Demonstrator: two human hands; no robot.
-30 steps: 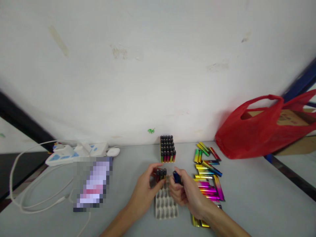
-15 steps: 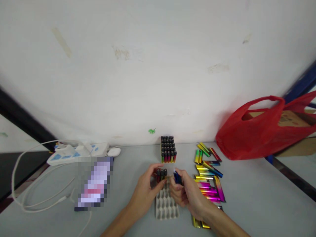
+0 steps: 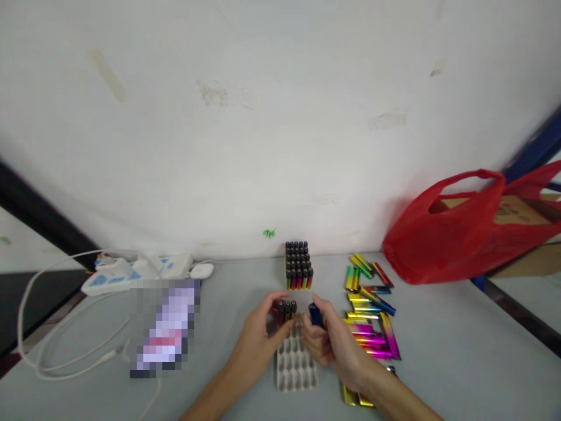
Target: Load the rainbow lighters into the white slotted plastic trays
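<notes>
A pale moulded tray (image 3: 297,374) with rows of hollows lies between my hands. At its far left end stand three small dark tubes (image 3: 287,309) with black tops. My left hand (image 3: 258,330) curves round that end, its forefinger behind the tubes and its thumb in front. Just right of them, my right hand (image 3: 328,336) is closed on a dark blue tube (image 3: 314,314), held tilted over the tray's right side. Beyond the tray, a block of several upright black-topped tubes (image 3: 298,263) stands in tight rows. Their exact kind is not clear to me.
Loose shiny tubes (image 3: 368,327) in yellow, pink, green and blue lie in a pile on the right. A red bag (image 3: 447,234) with a carton stands behind. Left are a blurred-out phone-like object (image 3: 170,327), a white power strip (image 3: 140,269) and cables (image 3: 83,371).
My right thumb has shifted slightly over the end of the blue tube, whose whitish tip no longer shows. My left hand and the tray stay almost the same.
</notes>
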